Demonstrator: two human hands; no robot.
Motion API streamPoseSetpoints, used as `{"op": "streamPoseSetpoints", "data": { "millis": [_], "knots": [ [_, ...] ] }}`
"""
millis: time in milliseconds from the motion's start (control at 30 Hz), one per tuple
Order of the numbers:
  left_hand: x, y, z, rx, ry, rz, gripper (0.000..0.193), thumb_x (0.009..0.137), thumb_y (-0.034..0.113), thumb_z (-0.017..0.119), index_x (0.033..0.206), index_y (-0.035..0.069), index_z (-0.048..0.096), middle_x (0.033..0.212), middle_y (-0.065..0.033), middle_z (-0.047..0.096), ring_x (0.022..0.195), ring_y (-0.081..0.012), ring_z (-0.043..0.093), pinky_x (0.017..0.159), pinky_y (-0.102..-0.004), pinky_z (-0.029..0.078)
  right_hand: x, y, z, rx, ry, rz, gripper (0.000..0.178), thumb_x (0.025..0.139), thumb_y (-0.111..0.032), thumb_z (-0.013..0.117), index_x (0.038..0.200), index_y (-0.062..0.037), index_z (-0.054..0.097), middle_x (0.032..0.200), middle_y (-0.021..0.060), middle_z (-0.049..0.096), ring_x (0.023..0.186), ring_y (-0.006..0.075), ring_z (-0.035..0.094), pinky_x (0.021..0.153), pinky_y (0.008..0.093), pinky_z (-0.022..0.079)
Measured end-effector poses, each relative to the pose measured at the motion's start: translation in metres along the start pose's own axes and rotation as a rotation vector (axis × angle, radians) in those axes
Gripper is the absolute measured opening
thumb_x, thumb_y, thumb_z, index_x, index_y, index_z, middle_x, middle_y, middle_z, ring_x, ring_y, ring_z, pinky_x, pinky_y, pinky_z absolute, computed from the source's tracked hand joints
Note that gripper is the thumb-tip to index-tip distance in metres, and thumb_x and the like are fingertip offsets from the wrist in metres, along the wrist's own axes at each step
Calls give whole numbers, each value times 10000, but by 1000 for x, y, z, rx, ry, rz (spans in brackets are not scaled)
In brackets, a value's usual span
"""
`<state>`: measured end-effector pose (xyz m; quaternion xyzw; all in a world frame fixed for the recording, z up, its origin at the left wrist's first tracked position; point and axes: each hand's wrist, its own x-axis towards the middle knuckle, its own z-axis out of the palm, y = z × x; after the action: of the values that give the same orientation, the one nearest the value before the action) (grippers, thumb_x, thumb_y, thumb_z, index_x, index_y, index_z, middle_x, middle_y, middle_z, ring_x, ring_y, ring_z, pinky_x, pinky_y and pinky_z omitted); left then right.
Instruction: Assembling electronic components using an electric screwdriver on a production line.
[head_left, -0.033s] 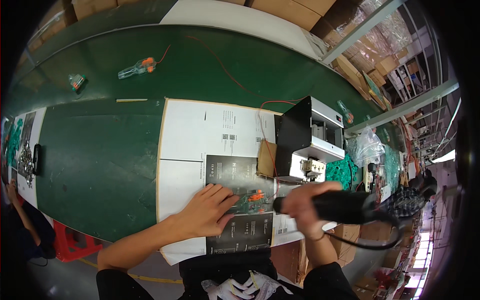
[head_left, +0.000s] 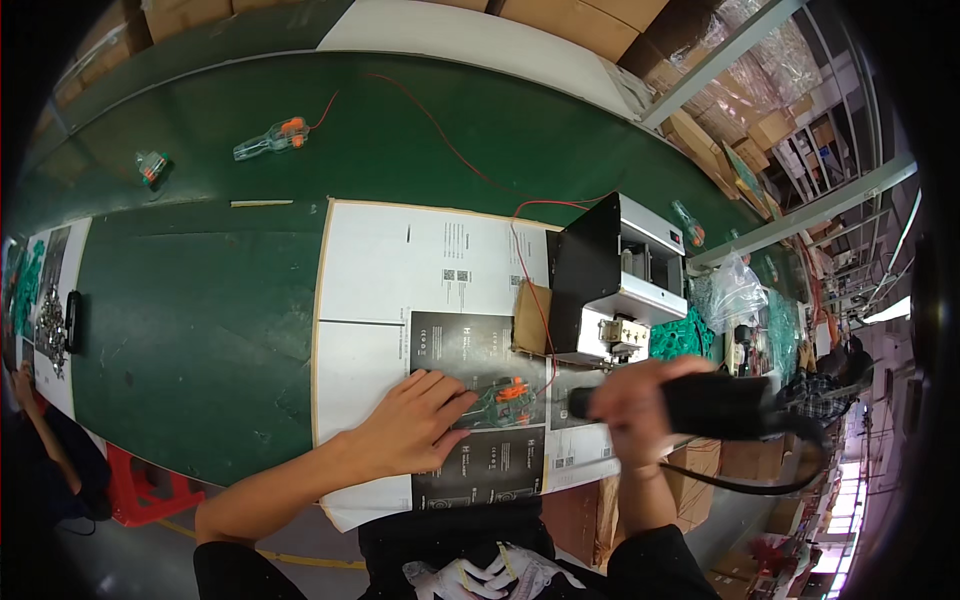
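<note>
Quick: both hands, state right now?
Left hand: closed, gripping the left end of the clear greenish part with orange pieces.
Right hand: closed around the black corded tool; finger details blurred.

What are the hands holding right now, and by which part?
The right hand grips a black corded tool near its front end; the left hand holds a clear part with orange pieces by its left end.

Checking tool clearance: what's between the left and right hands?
Head view: the clear part with orange pieces, at the fingertips of the left hand, then the nose of the black tool held in the right hand.
</note>
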<state>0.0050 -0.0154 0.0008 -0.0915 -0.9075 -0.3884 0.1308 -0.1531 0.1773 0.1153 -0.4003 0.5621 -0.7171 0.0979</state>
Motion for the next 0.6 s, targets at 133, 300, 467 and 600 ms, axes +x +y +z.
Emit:
{"op": "streamPoseSetpoints", "data": {
  "millis": [133, 300, 467, 600],
  "knots": [
    [10, 6, -4, 1, -24, 26, 436, 875, 275, 757, 1210, 13, 662, 1036, -93, 587, 964, -263, 564, 852, -374, 468, 39, -36, -31, -101, 343, -211, 387, 942, -14, 608, 1287, -38, 435, 715, 41, 498, 491, 122, 483, 468, 278, 455],
    [5, 6, -7, 21, -36, -11, 436, 897, 330, 740, 1198, 21, 676, 998, -84, 590, 941, -259, 568, 835, -373, 475, 54, -20, -27, -351, 496, -147, 389, 921, -10, 614, 1279, 15, 462, 691, 22, 459, 467, 102, 431, 455, 282, 424],
    [2, 0, -2, 12, 22, 10, 441, 878, 330, 759, 1185, 22, 684, 984, -84, 593, 912, -261, 571, 805, -377, 478, 42, -27, -26, -295, 373, -20, 390, 915, -20, 632, 1266, 2, 464, 680, 19, 470, 453, 110, 442, 436, 292, 431],
    [3, -2, 3, -1, 97, 55, 460, 839, 320, 806, 1170, 25, 686, 988, -81, 603, 870, -261, 576, 761, -377, 482, 5, -27, 7, -65, 270, -20, 410, 918, -49, 672, 1258, -57, 443, 680, 17, 501, 442, 123, 468, 422, 298, 450]
  ]
}}
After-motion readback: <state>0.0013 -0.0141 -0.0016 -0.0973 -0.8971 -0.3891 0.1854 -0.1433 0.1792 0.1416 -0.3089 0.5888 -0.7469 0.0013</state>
